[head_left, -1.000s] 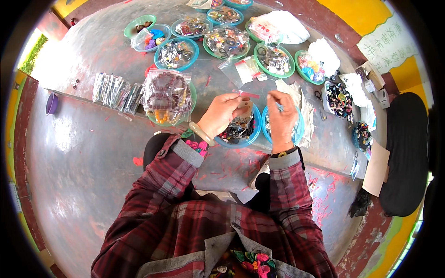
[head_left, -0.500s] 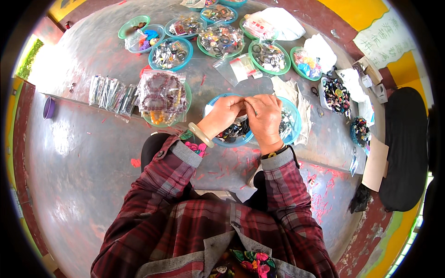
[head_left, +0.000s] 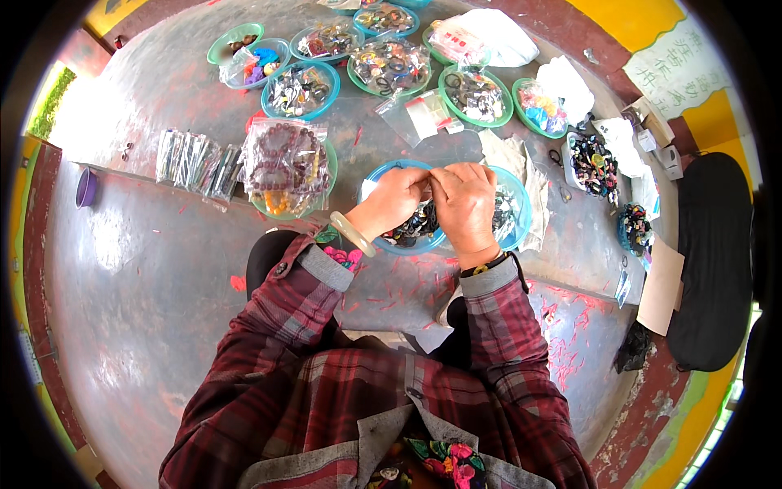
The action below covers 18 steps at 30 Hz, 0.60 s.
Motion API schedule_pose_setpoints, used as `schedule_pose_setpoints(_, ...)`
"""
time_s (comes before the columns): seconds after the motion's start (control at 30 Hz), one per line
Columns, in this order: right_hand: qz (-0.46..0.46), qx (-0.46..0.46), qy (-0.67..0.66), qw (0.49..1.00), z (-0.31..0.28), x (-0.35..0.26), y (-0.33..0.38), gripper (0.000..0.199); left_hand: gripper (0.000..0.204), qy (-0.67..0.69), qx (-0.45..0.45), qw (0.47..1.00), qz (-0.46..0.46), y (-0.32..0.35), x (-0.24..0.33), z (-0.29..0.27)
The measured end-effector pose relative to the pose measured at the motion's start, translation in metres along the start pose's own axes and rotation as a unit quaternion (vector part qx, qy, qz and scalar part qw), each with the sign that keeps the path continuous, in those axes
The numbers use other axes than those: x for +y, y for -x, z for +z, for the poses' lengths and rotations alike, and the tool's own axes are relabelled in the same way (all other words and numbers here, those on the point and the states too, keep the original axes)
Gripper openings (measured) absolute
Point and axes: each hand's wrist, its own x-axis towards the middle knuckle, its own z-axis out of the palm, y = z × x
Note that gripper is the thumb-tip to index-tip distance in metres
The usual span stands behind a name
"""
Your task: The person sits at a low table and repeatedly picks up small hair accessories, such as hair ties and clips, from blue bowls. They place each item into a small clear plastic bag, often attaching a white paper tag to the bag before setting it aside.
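Observation:
My left hand [head_left: 397, 200] and my right hand [head_left: 466, 204] meet fingertip to fingertip over two blue bowls [head_left: 383, 169] of small dark trinkets. The fingers pinch together at one spot; whatever small item lies between them is hidden. A pale bangle [head_left: 352, 235] circles my left wrist and a dark band sits on my right wrist. Both sleeves are red plaid.
Several green and blue bowls [head_left: 303, 88] of beads and rings stand at the far side. A clear bag of bead bracelets [head_left: 283, 163] rests on a green bowl to the left, beside a row of small packets [head_left: 194, 161]. A purple cup [head_left: 86, 187] sits far left; bags and cardboard lie right.
My hands have come together from slightly apart and now sit lower over the blue bowls. The view has tilted a little, so the bowls appear closer.

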Motion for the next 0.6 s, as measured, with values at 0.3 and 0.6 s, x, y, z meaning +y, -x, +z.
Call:
schedule_pose_setpoints(0.3, -0.004, -0.025, 0.013, 1.0, -0.0005, -0.0025, 0.0003, 0.01, 0.014, -0.165, 0.067, 0.979, 0.094, 0.0021, -0.0024, 0.0052)
schedule_pose_setpoints(0.6, 0.017, -0.045, 0.009, 0.999, 0.0042, -0.0002, 0.0054, 0.008, 0.014, -0.232, 0.053, 0.963, 0.129, 0.003, -0.0079, 0.0061)
